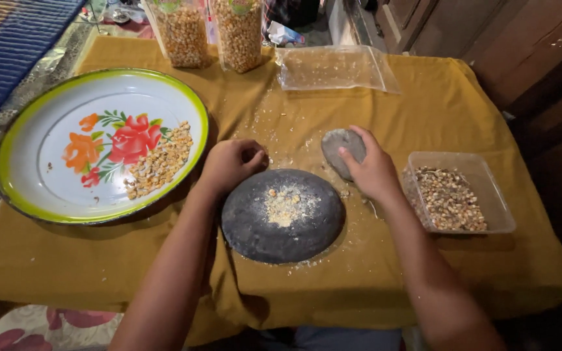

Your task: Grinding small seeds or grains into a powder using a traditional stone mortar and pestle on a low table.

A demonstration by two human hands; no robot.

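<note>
A round dark grinding stone [255, 227] lies on the mustard cloth in front of me, with a small heap of crushed yellow corn [284, 205] on its middle. My left hand [230, 164] is closed in a fist at the stone's upper left rim, and I cannot tell if anything is inside it. My right hand [373, 170] grips a grey hand stone [339, 148] that rests on the cloth just right of the grinding stone.
A large enamel tray [47, 136] with painted flowers holds corn kernels [160, 161] at left. A clear plastic tub [482, 174] of kernels sits at right. Two tall jars of corn [183, 36] and a plastic bag [333, 68] stand at the back. Crumbs dot the cloth [372, 273].
</note>
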